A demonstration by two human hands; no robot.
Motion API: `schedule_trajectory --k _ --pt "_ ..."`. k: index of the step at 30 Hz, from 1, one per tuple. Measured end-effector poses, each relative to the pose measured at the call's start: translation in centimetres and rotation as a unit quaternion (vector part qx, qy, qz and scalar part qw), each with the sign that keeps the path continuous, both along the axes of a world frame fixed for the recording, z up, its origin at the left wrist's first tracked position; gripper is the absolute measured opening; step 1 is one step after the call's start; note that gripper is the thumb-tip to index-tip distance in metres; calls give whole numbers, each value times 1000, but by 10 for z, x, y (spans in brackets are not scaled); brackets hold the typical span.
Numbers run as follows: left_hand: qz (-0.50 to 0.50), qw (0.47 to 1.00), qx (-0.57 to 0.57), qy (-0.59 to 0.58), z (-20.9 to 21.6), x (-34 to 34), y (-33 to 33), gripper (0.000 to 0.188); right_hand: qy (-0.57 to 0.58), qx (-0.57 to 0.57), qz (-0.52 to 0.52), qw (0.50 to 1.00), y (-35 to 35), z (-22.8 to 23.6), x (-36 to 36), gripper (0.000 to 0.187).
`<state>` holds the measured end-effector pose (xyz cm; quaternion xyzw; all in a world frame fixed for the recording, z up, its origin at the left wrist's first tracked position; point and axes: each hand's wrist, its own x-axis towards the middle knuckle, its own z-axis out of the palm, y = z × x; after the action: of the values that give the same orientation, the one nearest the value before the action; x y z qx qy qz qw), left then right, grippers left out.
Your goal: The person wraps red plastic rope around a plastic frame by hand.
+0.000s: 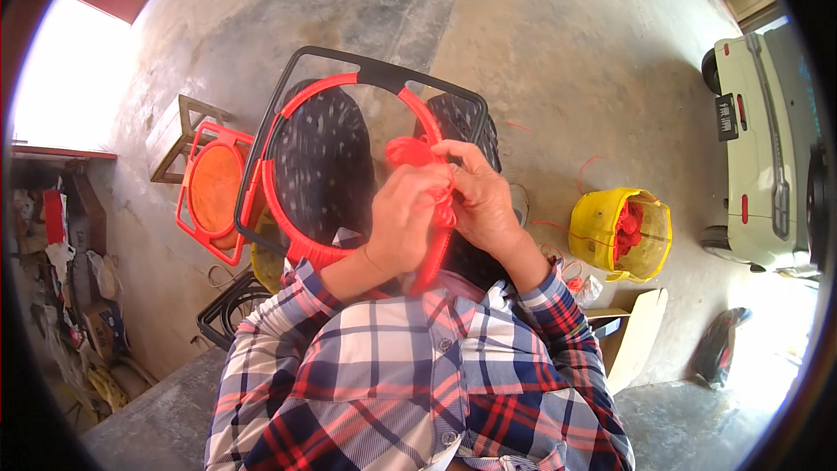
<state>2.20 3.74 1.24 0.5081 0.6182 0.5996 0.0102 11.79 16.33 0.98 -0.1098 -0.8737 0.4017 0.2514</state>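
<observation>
A black frame (301,57) with a round ring in it lies across my lap. Red cord wrapping (277,196) covers much of the ring, while black stretches show at its upper part. At the ring's right side my left hand (405,214) is closed on a bundle of red cord (410,151). My right hand (486,205) pinches the same bundle close beside it, fingertips almost meeting the left hand's. Loops of the bundle stick out above and between the fingers. How the cord passes round the ring there is hidden by my hands.
On the right stands a yellow bucket (597,225) holding red cord, with strands trailing out. To the left, an orange-red frame (214,187) leans near a wooden stool (179,135). A black frame (231,305), a cardboard box (636,340), a dark bag (722,344) and a pale vehicle (758,148) surround me.
</observation>
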Motion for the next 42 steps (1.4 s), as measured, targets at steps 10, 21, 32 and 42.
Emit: schedule_trajectory --k 10,21,32,42 --pt "-12 773 -94 -627 8 -14 3 28 329 -644 -113 681 113 -4 122 11" --pt "-193 668 -105 -711 -24 -25 1 33 -156 -492 -40 856 36 -18 48 13" --pt "-157 647 -114 -738 -25 -30 1 34 -116 -447 -117 879 37 -56 99 21" --pt "-154 647 -123 -737 -34 -33 1 36 -24 -200 -176 964 63 -32 50 24"
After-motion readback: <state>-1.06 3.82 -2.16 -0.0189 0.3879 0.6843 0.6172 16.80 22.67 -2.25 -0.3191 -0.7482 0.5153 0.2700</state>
